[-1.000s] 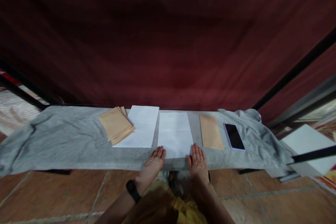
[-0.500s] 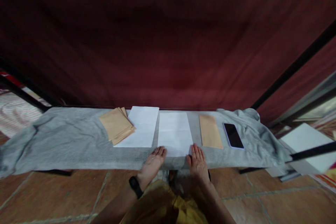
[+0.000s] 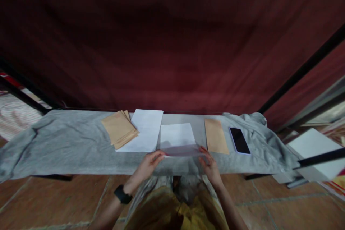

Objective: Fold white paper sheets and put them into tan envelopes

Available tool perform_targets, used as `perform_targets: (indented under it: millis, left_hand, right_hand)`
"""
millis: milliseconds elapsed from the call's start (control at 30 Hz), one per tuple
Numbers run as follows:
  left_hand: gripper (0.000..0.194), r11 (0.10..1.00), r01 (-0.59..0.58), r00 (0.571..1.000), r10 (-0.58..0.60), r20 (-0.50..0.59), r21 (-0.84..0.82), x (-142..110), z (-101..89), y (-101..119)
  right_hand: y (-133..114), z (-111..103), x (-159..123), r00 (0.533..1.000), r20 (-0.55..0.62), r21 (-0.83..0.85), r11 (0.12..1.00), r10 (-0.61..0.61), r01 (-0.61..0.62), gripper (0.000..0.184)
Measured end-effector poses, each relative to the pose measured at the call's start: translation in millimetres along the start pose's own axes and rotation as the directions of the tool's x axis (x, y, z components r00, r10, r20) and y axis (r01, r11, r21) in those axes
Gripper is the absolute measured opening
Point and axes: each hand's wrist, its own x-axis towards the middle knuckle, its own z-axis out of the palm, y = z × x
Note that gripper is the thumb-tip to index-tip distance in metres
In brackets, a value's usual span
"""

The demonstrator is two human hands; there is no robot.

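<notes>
A white sheet of paper (image 3: 178,134) lies before me on a grey cloth (image 3: 72,140), its near edge raised and curved up off the cloth. My left hand (image 3: 151,161) pinches the near left corner of the sheet between thumb and fingers. At the near right corner, my right hand (image 3: 208,163) grips the paper the same way. To the left rests a stack of white paper (image 3: 147,129), partly covered by several brown envelopes (image 3: 118,127). One single brown envelope (image 3: 216,136) lies flat to the right of the sheet.
A dark-screened phone (image 3: 239,140) lies right of the single envelope. Behind the cloth-covered surface hangs a dark red curtain (image 3: 172,61). Black metal bars (image 3: 302,68) slant at both sides. A white board-like object (image 3: 314,151) is at the lower right, above the tiled floor.
Both hands have gone from lying flat on the near corners to pinching them. The sheet's near edge has risen, and its far edge has shifted toward me.
</notes>
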Motion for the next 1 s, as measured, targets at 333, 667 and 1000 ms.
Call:
perform_targets:
  millis: [333,667,1000]
  left_hand:
    - [0.046,0.974,0.09,0.938,-0.153,-0.311,-0.21,37.4,27.3,-33.8]
    - [0.067,0.97,0.226,0.897,-0.172,-0.408,0.088,51.5,49.3,-50.0]
    - [0.052,0.775,0.115,0.928,0.138,-0.345,0.621,42.8,64.9,-40.1]
  right_hand:
    - [-13.0,20.7,30.3,0.984,-0.011,-0.128,0.976,0.177,-0.177,0.04]
    - [-13.4,36.3,42.8,0.987,-0.028,-0.448,0.88,0.16,-0.156,0.029]
    - [-26.6,44.4,45.1,0.997,-0.066,-0.565,0.821,0.05,-0.079,0.038]
